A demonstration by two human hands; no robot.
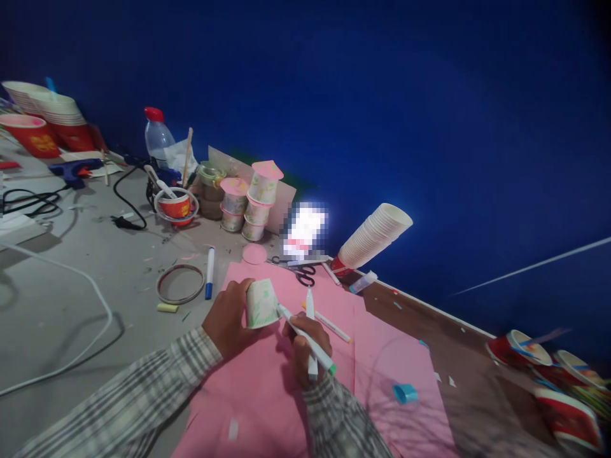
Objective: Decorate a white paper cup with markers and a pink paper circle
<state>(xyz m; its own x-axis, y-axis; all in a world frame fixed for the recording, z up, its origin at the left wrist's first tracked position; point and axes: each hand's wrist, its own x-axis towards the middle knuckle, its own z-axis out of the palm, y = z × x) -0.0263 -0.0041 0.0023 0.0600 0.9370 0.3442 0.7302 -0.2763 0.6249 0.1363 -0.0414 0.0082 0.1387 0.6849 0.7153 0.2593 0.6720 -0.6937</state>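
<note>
My left hand [230, 318] grips a small white paper cup [261, 304] with green marks, tilted on its side above the pink paper [272, 394]. My right hand [308, 343] is closed around a white marker [312, 343] with a green end, its tip at the cup's right edge. A second white pen [310, 305] stands out from the same hand, partly hidden by the fingers. A white marker with yellow ends [334, 323] lies on the pink paper just beyond the right hand.
Decorated cups [258, 213] stand stacked at the back, near scissors [305, 275] and a leaning stack of white cups [372, 238]. A tape ring [180, 284] and blue-capped marker [209, 273] lie left. Further left are a glue gun [76, 170] and cables.
</note>
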